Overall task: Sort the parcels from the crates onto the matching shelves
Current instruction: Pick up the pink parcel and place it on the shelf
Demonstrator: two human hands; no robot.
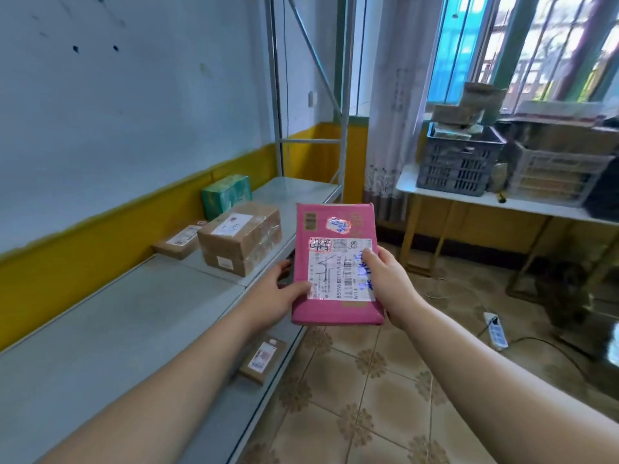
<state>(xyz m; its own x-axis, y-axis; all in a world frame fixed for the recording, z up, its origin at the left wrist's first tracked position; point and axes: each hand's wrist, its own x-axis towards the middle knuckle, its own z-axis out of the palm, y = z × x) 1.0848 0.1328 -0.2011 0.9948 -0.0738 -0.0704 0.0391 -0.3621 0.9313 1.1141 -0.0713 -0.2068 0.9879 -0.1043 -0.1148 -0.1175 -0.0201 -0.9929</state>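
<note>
Both hands, left (273, 293) and right (385, 279), grip flat pink cardboard parcel (335, 262), label up; reading step; next: match grey metal shelf (134, 313) left of hands.

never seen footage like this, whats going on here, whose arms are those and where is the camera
There is no machine here. A person wears one camera on the head, looking forward and down, so the two bare arms are the person's own. The left hand and the right hand hold a pink parcel with a white label, in the air beside a grey shelf. On that shelf lie a green box, brown boxes and a flat brown parcel. Another small parcel lies on the shelf below. Further back, a table by the window carries a dark crate and a white crate.
</note>
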